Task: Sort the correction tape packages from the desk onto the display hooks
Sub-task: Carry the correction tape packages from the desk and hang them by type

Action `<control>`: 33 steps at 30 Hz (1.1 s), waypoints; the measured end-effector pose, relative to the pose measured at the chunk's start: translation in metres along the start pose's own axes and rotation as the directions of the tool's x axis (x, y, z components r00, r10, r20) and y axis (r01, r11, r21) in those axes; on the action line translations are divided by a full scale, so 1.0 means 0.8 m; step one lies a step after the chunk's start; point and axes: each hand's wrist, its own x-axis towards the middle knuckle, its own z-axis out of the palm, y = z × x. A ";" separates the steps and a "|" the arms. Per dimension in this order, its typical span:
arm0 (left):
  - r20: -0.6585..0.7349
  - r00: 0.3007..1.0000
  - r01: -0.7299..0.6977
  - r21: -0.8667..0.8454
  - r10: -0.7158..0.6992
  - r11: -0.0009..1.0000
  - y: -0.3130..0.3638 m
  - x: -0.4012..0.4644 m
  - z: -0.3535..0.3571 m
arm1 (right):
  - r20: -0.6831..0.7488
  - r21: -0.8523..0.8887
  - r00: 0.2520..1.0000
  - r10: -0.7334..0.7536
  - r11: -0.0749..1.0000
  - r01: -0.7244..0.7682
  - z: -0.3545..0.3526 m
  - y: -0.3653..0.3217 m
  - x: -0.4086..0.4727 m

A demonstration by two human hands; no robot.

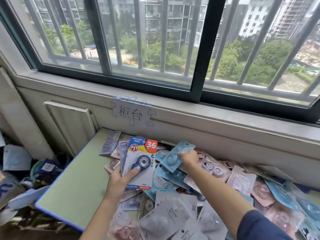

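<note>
Left grip [121,177] holds a small fan of packages upright, thumb pressed across the front one, a white card [140,163] with a blue dispenser and a red "36" badge. Right grip [188,158] pinches a pale blue package [174,158] by its upper edge, lifted just above the heap. Loose packages [225,184] in pink, blue and grey cover the right part of the green tabletop [76,184], under a taped paper sign [132,113] and barred window [155,40].
</note>
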 end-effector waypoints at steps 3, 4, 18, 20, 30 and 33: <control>0.057 0.998 0.020 -0.008 -0.020 1.000 -0.006 0.006 0.016 | 0.021 0.125 0.999 -0.036 0.992 0.033 -0.022 0.011 0.000; 0.085 0.996 0.022 -0.011 -0.021 1.000 -0.009 0.007 0.025 | 0.037 0.163 0.998 -0.043 0.986 0.036 -0.032 0.016 0.002; 0.534 0.841 0.088 0.027 -0.088 0.996 -0.028 -0.069 0.246 | -0.241 0.622 0.966 -0.091 0.750 0.225 -0.329 0.144 -0.116; 0.596 0.799 0.085 0.016 -0.078 0.996 -0.033 -0.097 0.280 | -0.311 0.638 0.949 -0.059 0.727 0.254 -0.371 0.180 -0.144; 0.871 0.464 0.126 0.116 -0.162 0.985 -0.080 -0.270 0.432 | -0.598 0.692 0.763 0.246 0.639 0.337 -0.524 0.383 -0.299; 0.928 0.319 0.135 0.156 -0.191 0.979 -0.097 -0.322 0.467 | -0.666 0.688 0.648 0.370 0.640 0.343 -0.549 0.443 -0.351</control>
